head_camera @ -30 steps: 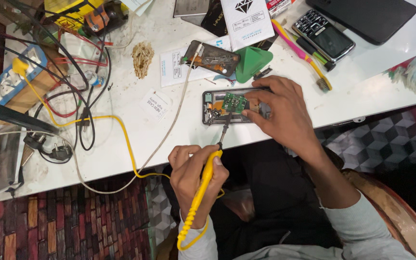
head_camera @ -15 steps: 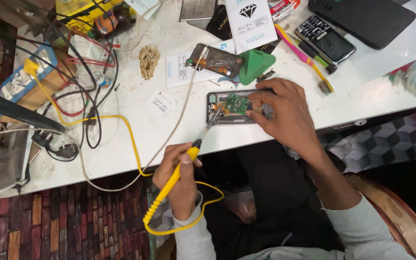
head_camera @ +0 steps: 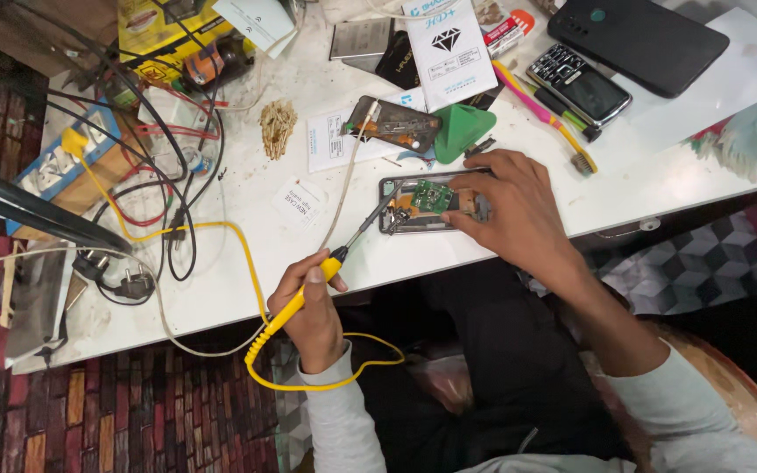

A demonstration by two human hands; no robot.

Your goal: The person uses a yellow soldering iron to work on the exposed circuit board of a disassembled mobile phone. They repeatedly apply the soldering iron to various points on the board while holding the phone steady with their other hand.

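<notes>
White worktop (head_camera: pixel 659 188) cluttered with cables (head_camera: pixel 168 175), above red patterned floor (head_camera: pixel 133 420).

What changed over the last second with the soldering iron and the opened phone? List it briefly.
The left hand drew the yellow soldering iron down and leftward off the board, so its tip now points slantwise at the left end of the opened phone. The right hand kept pressing the phone to the white table; nothing was let go.

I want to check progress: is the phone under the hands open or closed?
Open: the phone lies with its back cover off, green circuit board exposed.
</notes>
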